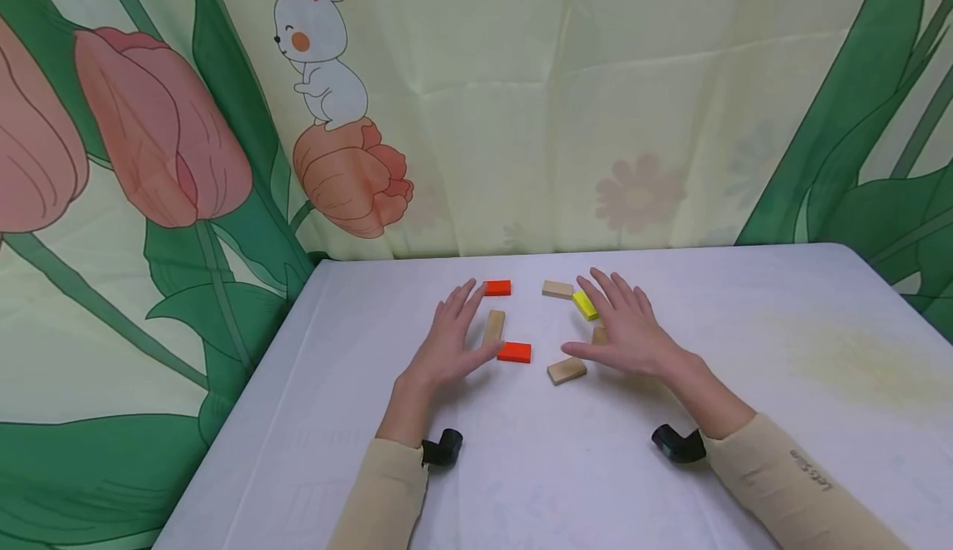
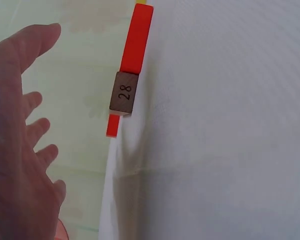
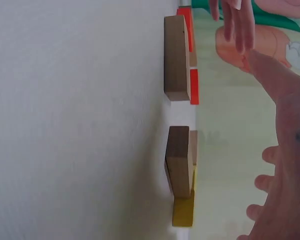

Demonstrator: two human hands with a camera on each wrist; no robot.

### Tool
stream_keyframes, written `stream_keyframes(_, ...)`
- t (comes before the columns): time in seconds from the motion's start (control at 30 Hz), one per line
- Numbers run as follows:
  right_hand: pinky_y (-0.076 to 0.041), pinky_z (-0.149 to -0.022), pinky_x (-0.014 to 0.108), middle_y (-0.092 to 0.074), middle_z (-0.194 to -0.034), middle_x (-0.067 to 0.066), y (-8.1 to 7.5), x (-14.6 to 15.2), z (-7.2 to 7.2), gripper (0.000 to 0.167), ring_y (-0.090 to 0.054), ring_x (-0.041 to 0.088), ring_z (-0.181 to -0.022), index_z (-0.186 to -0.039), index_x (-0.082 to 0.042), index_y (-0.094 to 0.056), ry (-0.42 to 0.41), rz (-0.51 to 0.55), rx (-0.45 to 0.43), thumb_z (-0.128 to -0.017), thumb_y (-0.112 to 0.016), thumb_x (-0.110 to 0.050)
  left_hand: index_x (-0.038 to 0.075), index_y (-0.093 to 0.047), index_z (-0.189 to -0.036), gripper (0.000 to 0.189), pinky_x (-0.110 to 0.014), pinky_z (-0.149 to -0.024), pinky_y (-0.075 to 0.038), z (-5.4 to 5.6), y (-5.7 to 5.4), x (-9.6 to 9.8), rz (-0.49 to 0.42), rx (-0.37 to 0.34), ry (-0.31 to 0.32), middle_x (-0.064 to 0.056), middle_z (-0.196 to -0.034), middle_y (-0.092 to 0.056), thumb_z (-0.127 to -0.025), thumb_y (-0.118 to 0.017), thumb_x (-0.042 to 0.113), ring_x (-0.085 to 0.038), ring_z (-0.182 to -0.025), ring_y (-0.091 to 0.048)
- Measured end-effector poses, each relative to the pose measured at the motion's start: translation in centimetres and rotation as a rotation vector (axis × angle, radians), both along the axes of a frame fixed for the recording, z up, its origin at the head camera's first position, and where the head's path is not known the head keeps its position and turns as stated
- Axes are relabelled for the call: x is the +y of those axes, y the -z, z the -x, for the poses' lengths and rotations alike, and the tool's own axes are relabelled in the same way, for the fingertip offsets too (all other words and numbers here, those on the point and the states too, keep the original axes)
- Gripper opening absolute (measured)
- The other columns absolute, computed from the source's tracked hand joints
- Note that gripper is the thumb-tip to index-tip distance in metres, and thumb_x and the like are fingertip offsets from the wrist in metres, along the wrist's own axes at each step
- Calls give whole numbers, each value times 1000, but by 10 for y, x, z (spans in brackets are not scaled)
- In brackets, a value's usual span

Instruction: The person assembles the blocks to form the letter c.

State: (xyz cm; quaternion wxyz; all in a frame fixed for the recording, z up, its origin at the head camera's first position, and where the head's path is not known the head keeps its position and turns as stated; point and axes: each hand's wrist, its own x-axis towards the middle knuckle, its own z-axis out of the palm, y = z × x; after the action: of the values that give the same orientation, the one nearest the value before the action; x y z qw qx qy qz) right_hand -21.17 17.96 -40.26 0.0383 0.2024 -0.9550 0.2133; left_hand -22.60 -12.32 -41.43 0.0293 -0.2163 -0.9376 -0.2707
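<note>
My left hand [image 1: 449, 339], fingers spread, hovers over the left side of a loose ring of small blocks. Beside its thumb lie a red block [image 1: 514, 352] and a wooden block [image 1: 495, 327], whose end reads 28 in the left wrist view; another red block [image 1: 498, 288] lies by the fingertips. My right hand [image 1: 625, 327], also spread and holding nothing, hovers over the right side. It partly hides a wooden block [image 1: 599, 335]. A yellow block [image 1: 585, 305] lies near its fingers, a wooden block [image 1: 567, 370] below its thumb, and another wooden block [image 1: 557, 289] farther back.
A white cloth covers the table [image 1: 744, 318]. Behind it hangs a curtain [image 1: 506, 120] printed with tulips and a rabbit. Black wrist cameras [image 1: 444, 448] sit at both sleeve cuffs.
</note>
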Motion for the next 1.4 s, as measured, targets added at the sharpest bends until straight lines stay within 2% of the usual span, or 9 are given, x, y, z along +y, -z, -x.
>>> stream_keyframes(0.3,-7,-116,66,-16,-164,18,2,-16,-1,98,-11,46,-148,-160,-8,-25,-40,61,5,-87,-72,-54,20,-22,-163,88,-47,-122,-6,4,6,-2,5,-28,31,2,-168,-14,-91,-65,49,-20,-152,-12)
stream_keyframes(0.47,-7,-117,64,-17,-164,16,4,-24,0,97,-12,44,-149,-160,-11,-25,-63,91,-13,-87,-73,-52,24,-22,-163,88,-51,-121,-14,6,9,-3,-13,-58,26,4,-168,-15,-91,-65,51,-20,-152,-14)
stream_keyframes(0.83,-16,-116,63,-27,-161,16,10,-36,3,92,-21,42,-146,-158,-9,-31,-132,143,40,-86,-75,-48,26,-25,-162,85,-59,-114,-29,12,15,-7,-67,-101,44,4,-167,-19,-91,-64,52,-23,-151,-18)
stream_keyframes(1.0,-18,-115,63,-29,-160,16,13,-41,3,90,-24,39,-145,-157,-8,-34,-151,157,50,-86,-75,-46,26,-26,-162,84,-58,-115,-28,14,16,-7,-96,-112,66,6,-166,-20,-92,-65,50,-22,-151,-18)
stream_keyframes(1.13,-20,-115,63,-30,-159,16,13,-44,2,88,-27,38,-144,-156,-10,-36,-158,170,38,-86,-76,-44,26,-27,-161,84,-59,-115,-28,16,18,-7,-94,-131,56,5,-166,-22,-91,-65,51,-22,-151,-20)
stream_keyframes(1.23,-22,-114,65,-31,-160,14,13,-47,2,87,-28,38,-144,-156,-11,-37,-157,176,16,-86,-77,-43,27,-29,-161,83,-57,-116,-25,17,20,-8,-80,-142,45,4,-165,-26,-90,-65,51,-21,-150,-22)
stream_keyframes(1.4,-28,-111,66,-32,-160,12,15,-51,2,84,-29,36,-144,-156,-13,-39,-161,167,-10,-86,-76,-42,23,-32,-160,81,-48,-121,-15,19,22,-9,-62,-141,69,3,-164,-29,-91,-64,48,-18,-150,-23)
